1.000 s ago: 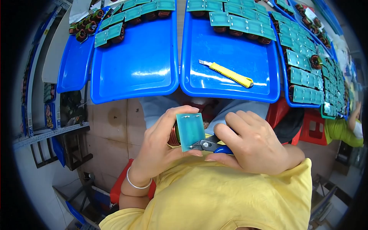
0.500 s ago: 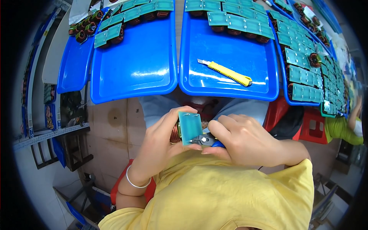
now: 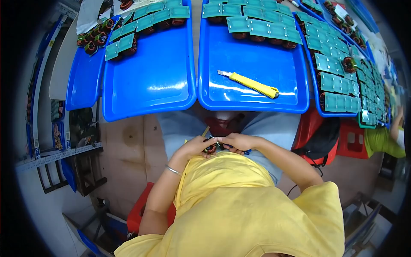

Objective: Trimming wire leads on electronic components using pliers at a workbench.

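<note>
Both hands are low over my lap, close together. My left hand [image 3: 195,146] is closed around a copper-wound coil [image 3: 210,149] with a green circuit board, whose board is mostly hidden now. My right hand [image 3: 236,140] is closed on blue-handled cutters [image 3: 247,151]. Its thumb and fingertips meet the left fingertips at the coil; the cutters' jaws are too small and covered to make out.
In front stand a blue tray [image 3: 150,103] and another blue tray [image 3: 252,104], both with rows of coil boards at the far end. A yellow utility knife [image 3: 254,85], blade out, lies in the right one. Fuller trays [image 3: 340,114] stand further right, near a red stool [image 3: 351,141].
Both hands have drawn down and away from the trays to my lap, with the coil and cutters still in them. The board's flat green face has turned out of sight.
</note>
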### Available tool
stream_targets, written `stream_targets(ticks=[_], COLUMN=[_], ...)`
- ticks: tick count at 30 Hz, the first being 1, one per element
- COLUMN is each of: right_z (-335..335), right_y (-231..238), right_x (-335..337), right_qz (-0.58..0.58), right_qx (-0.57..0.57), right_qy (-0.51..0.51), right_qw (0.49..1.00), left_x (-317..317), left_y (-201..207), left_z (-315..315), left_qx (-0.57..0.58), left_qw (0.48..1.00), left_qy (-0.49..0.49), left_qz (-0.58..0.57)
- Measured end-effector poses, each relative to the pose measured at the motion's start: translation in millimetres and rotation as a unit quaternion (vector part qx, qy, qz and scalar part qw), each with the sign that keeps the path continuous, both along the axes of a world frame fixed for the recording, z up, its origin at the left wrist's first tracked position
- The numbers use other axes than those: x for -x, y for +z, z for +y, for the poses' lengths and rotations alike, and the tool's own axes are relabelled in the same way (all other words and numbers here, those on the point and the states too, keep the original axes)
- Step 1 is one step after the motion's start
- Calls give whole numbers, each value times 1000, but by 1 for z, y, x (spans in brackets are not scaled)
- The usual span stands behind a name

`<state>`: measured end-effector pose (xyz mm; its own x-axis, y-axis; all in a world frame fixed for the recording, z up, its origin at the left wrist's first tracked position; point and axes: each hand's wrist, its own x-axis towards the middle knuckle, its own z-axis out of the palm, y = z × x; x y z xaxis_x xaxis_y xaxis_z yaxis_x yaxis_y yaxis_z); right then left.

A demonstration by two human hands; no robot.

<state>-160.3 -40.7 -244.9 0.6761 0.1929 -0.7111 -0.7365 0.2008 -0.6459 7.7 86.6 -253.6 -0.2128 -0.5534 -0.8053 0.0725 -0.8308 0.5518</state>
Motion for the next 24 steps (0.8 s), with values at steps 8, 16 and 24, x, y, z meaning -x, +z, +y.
stream_targets(ticks=[8,16,24], right_z=[6,-14,-11], right_y=[23,155,203], right_x=[7,21,18], right_qz=[-147,-288,-296], right_qx=[292,465,607], right_qy=[-2,-1,-16], right_qw=[945,837,737], left_x=[-1,13,20], left_y=[24,136,191], left_z=[8,11,3], left_qx=[114,284,380], left_qw=[991,936,906], left_qy=[70,188,182], left_qz=[-7,90,-48])
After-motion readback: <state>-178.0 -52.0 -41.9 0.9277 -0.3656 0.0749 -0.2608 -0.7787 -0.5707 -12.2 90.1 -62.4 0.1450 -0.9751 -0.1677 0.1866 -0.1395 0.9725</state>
